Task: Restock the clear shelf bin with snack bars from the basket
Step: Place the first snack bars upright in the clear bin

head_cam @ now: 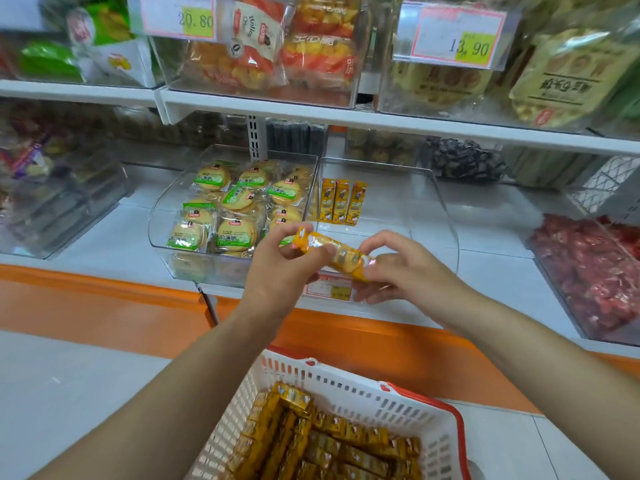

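1. Gripping one end of a yellow snack bar [334, 252], the left hand [280, 271] had its fingers curled round the wrapper.
2. The right hand [398, 271] pinched the bar's other end between thumb and bent fingers.
3. The bar lay slanted between both hands, in the air just in front of the clear shelf bin [441, 216].
4. At the bin's back left, three more bars [341, 206] stood upright side by side.
5. Below, the white basket [346, 389] held many yellow bars [332, 445], packed in rows.
6. Round biscuit packs [221, 206] filled the neighbouring bin [156, 216] on the left.
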The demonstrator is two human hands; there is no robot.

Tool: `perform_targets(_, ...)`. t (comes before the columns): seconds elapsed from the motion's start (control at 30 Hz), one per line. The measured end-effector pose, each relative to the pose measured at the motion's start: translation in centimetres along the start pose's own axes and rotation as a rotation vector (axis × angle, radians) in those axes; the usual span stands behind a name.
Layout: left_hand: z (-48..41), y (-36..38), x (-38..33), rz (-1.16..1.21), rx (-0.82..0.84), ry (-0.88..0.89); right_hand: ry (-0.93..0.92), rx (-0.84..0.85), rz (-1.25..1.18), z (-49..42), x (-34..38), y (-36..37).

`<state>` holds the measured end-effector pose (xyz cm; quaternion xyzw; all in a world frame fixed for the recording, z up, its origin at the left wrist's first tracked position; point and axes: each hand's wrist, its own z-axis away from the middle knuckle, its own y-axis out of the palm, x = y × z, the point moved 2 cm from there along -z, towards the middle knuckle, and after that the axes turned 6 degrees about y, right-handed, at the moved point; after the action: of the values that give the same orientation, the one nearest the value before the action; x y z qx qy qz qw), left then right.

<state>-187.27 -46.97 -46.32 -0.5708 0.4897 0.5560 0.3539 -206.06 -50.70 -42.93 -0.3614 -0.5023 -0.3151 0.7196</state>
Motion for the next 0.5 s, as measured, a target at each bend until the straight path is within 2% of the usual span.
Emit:
perform_targets(0.1, 0.2, 0.6, 0.2, 0.092, 0.016, -0.012, -0.028, 0.027, 0.165, 0.1, -0.4, 0.7)
perform_targets(0.17, 0.3, 1.0, 0.2, 0.068, 0.035, -0.002, -0.095, -0.089, 0.207, -0.1, -0.4, 0.6)
perform_targets(0.27, 0.2, 1.4, 0.3, 0.005, 0.071, 0.026, -0.166, -0.260, 0.026, -0.5, 0.1, -0.1)
perform_targets(0.33, 0.1, 1.6, 0.4, -0.026, 0.092, 0.048, -0.179, -0.229, -0.028, -0.9, 0.3, -0.4)
perform_targets(0.5, -0.3, 2.2, 0.5, -0.112, 0.105, 0.114, -0.171, -0.179, 0.035, -2.0, 0.0, -0.5)
